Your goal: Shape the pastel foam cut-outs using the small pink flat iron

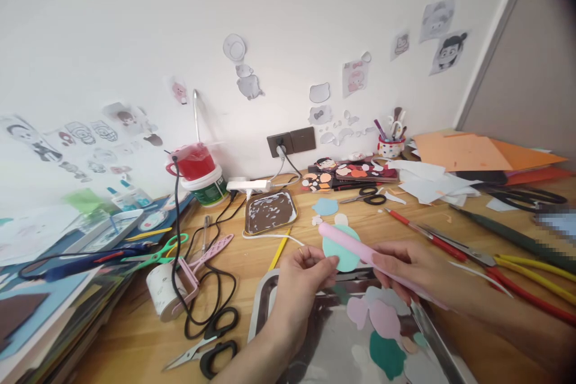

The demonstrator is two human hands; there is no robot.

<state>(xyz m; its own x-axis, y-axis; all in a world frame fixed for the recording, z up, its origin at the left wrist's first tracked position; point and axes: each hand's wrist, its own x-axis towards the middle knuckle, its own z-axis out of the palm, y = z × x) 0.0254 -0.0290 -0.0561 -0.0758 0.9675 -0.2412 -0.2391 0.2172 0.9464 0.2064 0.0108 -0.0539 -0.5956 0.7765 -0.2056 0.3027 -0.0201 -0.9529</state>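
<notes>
No text can be read: the green label [210, 194] on the tub [201, 180], left of the frame's centre, bears pale marks too small and blurred to make out.

From the wearer's head, the single view looks forward and down across the nearby table [252, 259] toward the wall [310, 6].

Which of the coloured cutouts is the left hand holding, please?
The pale turquoise cutout, pinched at its edge by the left hand; others, like the dark green cutout, lie on the tray.
</notes>
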